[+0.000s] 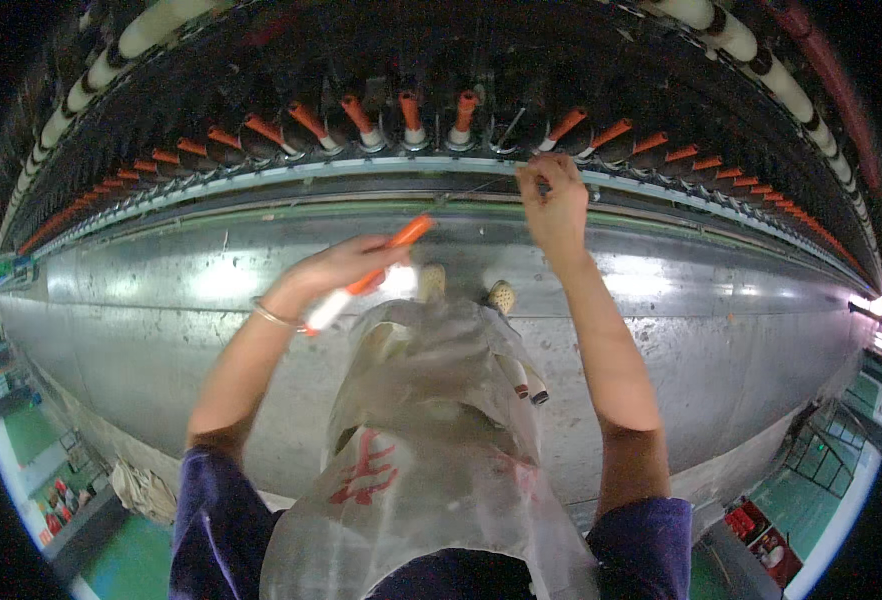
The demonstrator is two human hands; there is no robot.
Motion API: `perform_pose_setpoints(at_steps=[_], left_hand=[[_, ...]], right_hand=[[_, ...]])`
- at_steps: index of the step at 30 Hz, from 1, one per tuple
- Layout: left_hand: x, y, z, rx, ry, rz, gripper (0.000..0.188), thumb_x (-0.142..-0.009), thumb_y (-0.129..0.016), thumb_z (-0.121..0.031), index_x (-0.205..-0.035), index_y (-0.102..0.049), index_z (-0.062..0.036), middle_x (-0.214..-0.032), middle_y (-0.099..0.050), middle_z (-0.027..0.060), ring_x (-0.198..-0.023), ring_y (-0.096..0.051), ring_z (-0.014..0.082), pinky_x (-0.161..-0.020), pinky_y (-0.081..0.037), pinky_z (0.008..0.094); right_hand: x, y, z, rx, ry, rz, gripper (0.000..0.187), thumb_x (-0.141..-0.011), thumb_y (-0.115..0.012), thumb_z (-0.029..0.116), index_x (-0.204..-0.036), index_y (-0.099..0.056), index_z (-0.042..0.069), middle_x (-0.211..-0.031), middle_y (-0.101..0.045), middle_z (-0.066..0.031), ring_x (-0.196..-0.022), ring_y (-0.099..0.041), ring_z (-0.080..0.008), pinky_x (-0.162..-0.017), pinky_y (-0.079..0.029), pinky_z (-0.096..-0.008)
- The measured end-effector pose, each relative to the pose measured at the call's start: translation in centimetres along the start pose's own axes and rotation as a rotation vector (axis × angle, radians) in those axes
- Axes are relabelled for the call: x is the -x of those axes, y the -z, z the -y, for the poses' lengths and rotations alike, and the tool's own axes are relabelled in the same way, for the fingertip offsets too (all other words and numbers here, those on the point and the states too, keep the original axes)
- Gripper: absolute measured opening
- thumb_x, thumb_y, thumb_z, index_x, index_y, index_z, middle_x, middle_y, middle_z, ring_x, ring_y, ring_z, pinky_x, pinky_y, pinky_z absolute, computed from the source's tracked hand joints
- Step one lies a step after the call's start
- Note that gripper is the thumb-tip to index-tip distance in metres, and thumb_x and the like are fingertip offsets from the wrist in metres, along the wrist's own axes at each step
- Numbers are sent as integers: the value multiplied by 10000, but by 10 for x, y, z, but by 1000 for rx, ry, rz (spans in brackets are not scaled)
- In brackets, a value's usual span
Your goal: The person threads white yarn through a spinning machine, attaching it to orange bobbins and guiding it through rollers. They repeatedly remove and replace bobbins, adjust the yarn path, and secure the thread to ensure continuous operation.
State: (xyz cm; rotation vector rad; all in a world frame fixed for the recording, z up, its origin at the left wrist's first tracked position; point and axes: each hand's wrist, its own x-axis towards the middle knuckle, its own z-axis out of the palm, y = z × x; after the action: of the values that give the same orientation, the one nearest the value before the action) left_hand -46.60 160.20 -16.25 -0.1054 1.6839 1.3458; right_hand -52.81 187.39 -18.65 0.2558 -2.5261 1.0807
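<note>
My left hand, a little blurred, is closed around an orange bobbin with white yarn wound on its lower part. The bobbin lies tilted, its bare orange end pointing up and to the right. Further right, my right hand is raised to the machine's front rail, thumb and fingertips pinched together. A faint thread runs leftward from that pinch. Just beyond the right hand stands a bare metal spindle without a bobbin, between orange bobbins on their spindles.
A long curved row of orange bobbins lines the machine behind a pale rail. White rollers run above. A grey metal floor spreads below. My translucent apron has two slim pale tools in its pocket.
</note>
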Motion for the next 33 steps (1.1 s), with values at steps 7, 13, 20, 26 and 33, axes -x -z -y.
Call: perform_pose_setpoints(at_steps=[7,13,20,26,33], left_hand=[[81,82,69,-131,317,-250,376,-843,-531,-401,-982,-541,-52,-653,-478,-21,-577,-434,59,-517,-364,208],[72,51,42,1011,-512,-323,405,-911,-338,-407,-1068,-451,-51,-980,-571,157,-803,-575,245,-747,-483,371],[27,-2,-13,1134,-723,-237,411,-907,-331,-403,-1098,-453,-60,-1213,-440,217,-1062,-475,392,-936,-377,478],[-5,-41,-39,1194,-745,-283,380,-914,-321,-395,-1090,-407,-69,-1218,-415,231,-1048,-475,387,-901,-391,493],[1,-52,-51,1077,-774,-355,260,-906,-407,-317,-1023,-439,-86,-1177,-460,180,-1019,-500,353,-844,-422,473]], right_hand=[[49,-5,-151,71,-324,73,138,-736,-547,164,-691,-609,48,-631,-576,-175,-578,-571,-348,-536,-464,-392],[284,-48,-177,396,-623,414,341,-763,-538,258,-1024,-588,44,-1032,-575,-191,-875,-565,-327,-755,-439,-415],[220,15,-132,340,-275,1269,287,-809,-491,255,-911,-616,18,-792,-585,-163,-727,-585,-248,-672,-461,-334],[83,-3,81,-485,-267,283,244,-776,-616,79,-1018,-621,51,-904,-591,-89,-801,-558,-163,-709,-440,-241],[56,-19,116,-421,7,-45,196,-686,-656,31,-879,-621,40,-857,-562,-84,-781,-522,-229,-683,-418,-314]])
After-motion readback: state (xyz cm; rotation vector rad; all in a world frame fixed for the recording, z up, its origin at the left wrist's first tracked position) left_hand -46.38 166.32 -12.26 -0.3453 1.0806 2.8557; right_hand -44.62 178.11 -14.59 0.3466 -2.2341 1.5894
